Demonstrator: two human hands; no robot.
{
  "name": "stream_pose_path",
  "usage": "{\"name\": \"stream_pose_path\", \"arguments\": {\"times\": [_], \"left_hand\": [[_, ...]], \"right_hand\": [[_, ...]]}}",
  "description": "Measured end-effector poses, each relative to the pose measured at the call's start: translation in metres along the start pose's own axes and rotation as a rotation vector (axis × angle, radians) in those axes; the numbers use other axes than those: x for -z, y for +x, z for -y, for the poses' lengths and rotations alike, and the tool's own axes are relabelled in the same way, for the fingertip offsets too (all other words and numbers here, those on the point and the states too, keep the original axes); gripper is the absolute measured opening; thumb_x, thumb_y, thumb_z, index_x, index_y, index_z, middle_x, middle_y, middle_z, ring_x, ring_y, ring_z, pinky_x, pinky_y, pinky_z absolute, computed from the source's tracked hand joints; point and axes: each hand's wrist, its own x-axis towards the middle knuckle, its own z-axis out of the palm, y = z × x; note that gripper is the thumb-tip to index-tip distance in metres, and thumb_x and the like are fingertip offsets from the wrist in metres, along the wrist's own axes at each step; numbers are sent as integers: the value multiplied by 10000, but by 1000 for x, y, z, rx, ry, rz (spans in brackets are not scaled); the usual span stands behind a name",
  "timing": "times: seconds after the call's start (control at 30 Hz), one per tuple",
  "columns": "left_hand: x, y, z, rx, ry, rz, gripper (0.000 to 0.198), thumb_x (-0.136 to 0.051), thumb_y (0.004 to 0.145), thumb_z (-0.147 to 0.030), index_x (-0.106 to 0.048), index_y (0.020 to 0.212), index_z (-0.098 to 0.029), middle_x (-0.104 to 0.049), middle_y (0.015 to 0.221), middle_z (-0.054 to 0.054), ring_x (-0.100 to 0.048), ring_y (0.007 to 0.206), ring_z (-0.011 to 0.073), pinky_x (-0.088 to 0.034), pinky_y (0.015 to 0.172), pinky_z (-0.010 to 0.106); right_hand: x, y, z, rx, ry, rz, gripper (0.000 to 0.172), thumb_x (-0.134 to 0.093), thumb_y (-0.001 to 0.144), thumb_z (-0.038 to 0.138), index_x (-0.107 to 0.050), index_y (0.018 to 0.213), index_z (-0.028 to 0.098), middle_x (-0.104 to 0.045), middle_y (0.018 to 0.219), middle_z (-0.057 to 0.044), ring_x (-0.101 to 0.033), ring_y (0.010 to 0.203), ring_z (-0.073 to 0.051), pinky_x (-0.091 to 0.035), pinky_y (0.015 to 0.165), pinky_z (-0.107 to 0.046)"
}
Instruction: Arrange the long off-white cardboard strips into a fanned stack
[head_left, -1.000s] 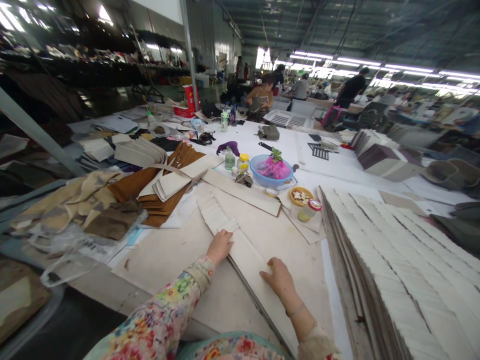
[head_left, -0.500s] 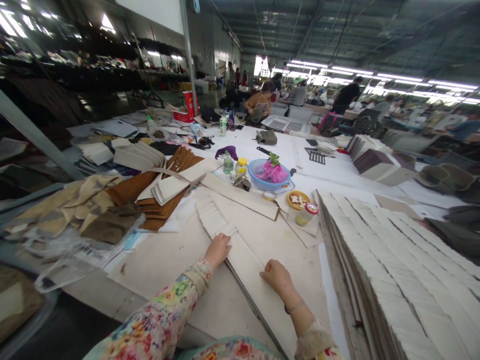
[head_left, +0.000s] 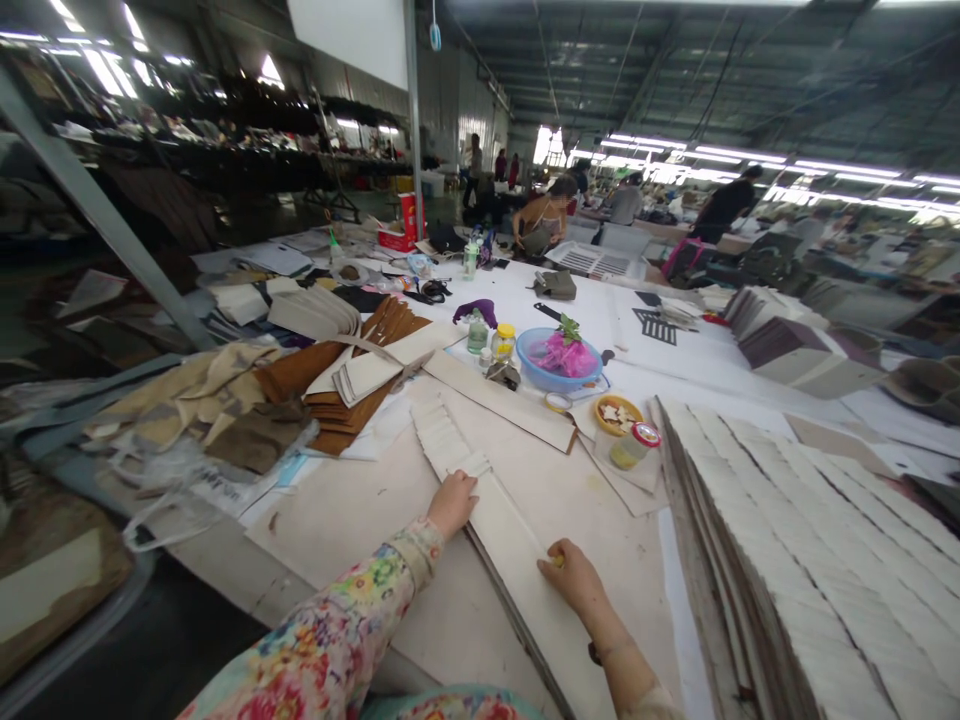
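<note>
A long white strip [head_left: 517, 560] lies slantwise on the table in front of me, with a row of small overlapping white pieces [head_left: 446, 440] at its far end. My left hand [head_left: 452, 500] rests on the strip's left edge just below those pieces, fingers curled down onto it. My right hand [head_left: 571, 578] sits lower on the strip's right side, its fingers pinched round a small yellow thing [head_left: 556, 560] that I cannot make out.
A large fanned stack of white boards [head_left: 787, 560] fills the right side. Beyond the strip stand a blue bowl [head_left: 529, 365] with pink stuff, a yellow dish [head_left: 618, 414], a red-lidded jar [head_left: 634, 447] and small bottles [head_left: 477, 335]. Brown leather pieces [head_left: 330, 400] pile at left. Other people [head_left: 546, 215] work far off.
My head has shifted, so the scene sits slightly lower and to the right. Both hands stay on the strip; the small yellow thing now shows at my right fingertips.
</note>
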Motion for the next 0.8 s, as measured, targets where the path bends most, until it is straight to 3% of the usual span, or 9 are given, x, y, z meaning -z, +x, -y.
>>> {"name": "stream_pose_path", "arguments": {"times": [0.47, 0.8], "left_hand": [[5, -1, -4, 18, 17, 15, 262, -480, 781, -219, -544, 1025, -148, -509, 1016, 92, -470, 978, 188, -333, 884, 287], [4, 0, -3, 7, 47, 22, 225, -472, 782, -221, -549, 978, -140, -503, 1009, 97, -471, 955, 191, -341, 866, 292]], "right_hand": [[9, 2, 3, 67, 33, 5, 137, -428, 717, 314, -452, 666, 189, -555, 730, -48, -501, 692, -164, -347, 634, -276], [6, -13, -2, 133, 143, 73, 223, -416, 737, 401, -473, 796, 193, -523, 637, 17, -497, 627, -131, -361, 578, -236]]}}
